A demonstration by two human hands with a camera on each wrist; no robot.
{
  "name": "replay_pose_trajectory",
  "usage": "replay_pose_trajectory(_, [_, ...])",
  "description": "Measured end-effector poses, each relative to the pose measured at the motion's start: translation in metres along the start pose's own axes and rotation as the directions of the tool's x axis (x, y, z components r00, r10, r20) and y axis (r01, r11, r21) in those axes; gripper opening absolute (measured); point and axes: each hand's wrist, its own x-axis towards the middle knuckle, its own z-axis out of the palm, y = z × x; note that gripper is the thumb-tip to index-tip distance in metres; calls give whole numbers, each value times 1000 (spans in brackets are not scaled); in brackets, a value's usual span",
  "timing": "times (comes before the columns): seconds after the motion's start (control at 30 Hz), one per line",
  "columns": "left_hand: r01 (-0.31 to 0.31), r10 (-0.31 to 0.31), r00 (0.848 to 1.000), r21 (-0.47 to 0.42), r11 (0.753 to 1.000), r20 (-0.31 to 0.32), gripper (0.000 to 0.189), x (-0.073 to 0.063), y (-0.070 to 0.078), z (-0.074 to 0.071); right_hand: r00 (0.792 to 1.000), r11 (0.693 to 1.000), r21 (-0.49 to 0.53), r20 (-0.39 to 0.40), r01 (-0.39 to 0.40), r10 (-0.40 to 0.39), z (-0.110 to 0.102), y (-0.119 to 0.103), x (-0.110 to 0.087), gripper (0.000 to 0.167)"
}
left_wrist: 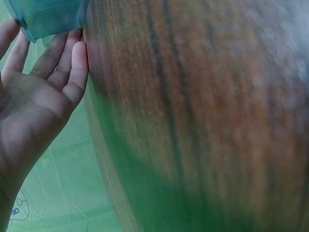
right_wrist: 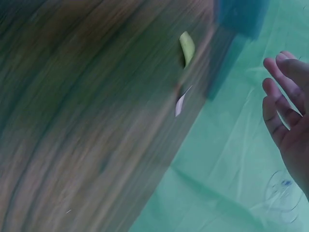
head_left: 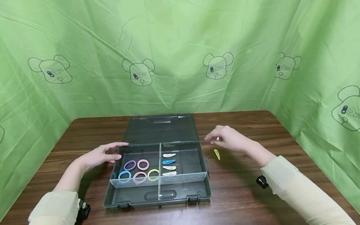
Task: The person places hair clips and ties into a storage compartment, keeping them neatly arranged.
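Observation:
A dark translucent organizer box (head_left: 185, 187) lies with its lid laid back, divided into compartments. Hair ties in purple (head_left: 129, 165), blue (head_left: 124, 177), yellow (head_left: 153, 175) and pink (head_left: 143, 164) sit in the back left compartment. In the back right one lie a blue snap hair clip (head_left: 169, 161) and several whitish clips (head_left: 169, 168). My left hand (head_left: 96, 157) rests with relaxed fingers at the box's left back corner. To the right of the box, my right hand (head_left: 228, 137) hovers with loosely bent fingers, nothing between them. Below it are a yellow clip (head_left: 216, 154) and a pale pink clip (right_wrist: 180, 104).
The box's lid (head_left: 163, 129) lies flat behind it on the brown wooden table (head_left: 233, 206). Two front compartments and the latches (head_left: 193, 198) face me. A green cloth (head_left: 174, 29) with printed mouse heads hangs around the table's back and sides.

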Motion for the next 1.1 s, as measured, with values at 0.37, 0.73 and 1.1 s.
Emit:
replay_pose_trajectory(0.37, [-14, 14, 1000, -19, 1000, 11, 55, -2, -1, -1, 996, 1000, -20, -93, 6, -7, 8, 33, -13, 23])
replay_pose_trajectory(0.73, [-6, 5, 1000, -9, 1000, -4, 55, -2, 1, 1, 997, 995, -96, -71, 15, -22, 28, 65, -21, 20])
replay_pose_trajectory(1.1, [-8, 9, 1000, -23, 1000, 13, 56, 0, 0, 1, 999, 997, -75, -38, -11, 8, 36, 75, -19, 14])
